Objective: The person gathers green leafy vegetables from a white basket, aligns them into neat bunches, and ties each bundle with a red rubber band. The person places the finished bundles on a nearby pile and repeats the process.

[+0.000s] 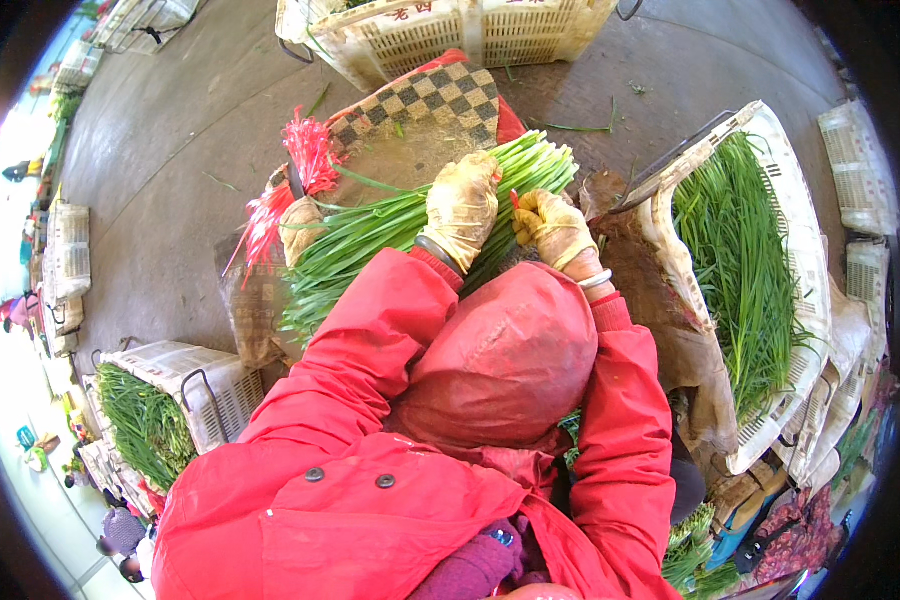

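A thick bunch of long green leafy stalks, like garlic chives (375, 232), lies across a padded work surface before my knees. Its pale cut ends (547, 161) point to the upper right. My left hand (463, 206), in a stained yellowish glove, is a closed fist on top of the bunch. Just to its right, my right hand (553, 223), gloved the same way, has its fingers curled at the bunch's near side. A bit of red strip (514, 198) pokes out at the right fingertips, and a smaller red bit shows by the left thumb. The rest of the strip is hidden.
A bundle of red plastic strips (309, 157) hangs left of the checkered mat (420, 101). White plastic crates stand around me: one at front (487, 37), one with greens at right (802, 247), another at left (165, 360). Loose leaves lie on the concrete floor (180, 165).
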